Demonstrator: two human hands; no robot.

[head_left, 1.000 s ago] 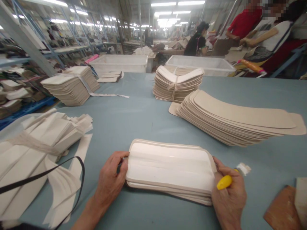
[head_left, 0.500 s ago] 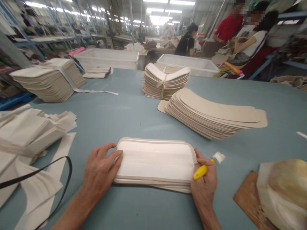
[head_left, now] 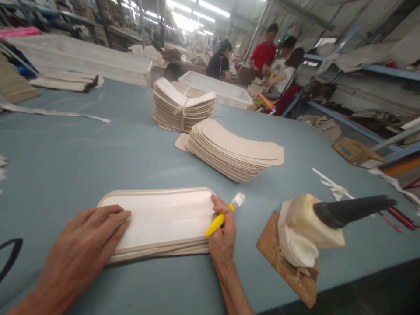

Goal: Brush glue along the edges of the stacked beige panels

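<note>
A low stack of pale rounded panels (head_left: 164, 218) lies near the front of the blue-green table (head_left: 108, 162). My left hand (head_left: 88, 236) rests flat over the stack's left end, fingers stretched across the top panel. At the right end, my right hand (head_left: 223, 227) has its fingers wrapped round a yellow-handled brush (head_left: 215, 224) and touches the stack's edge. The brush's bristles, coated white, point up and away. To the right, a cut-open container with white paste (head_left: 300, 249) stands on a brown board (head_left: 272, 240), a black handle (head_left: 354, 210) sticking out of it.
Beyond the panels sit a curved stack (head_left: 232, 153) and a tied bundle (head_left: 183, 107). White bins (head_left: 216, 89) stand past the far edge. White strips (head_left: 331, 183) and red tools (head_left: 402, 218) lie at the right. People (head_left: 264, 54) are in the background.
The view has turned right, bringing the whole paste container and black handle into sight. My left hand has moved further over the top panel. The brush remains in my right hand.
</note>
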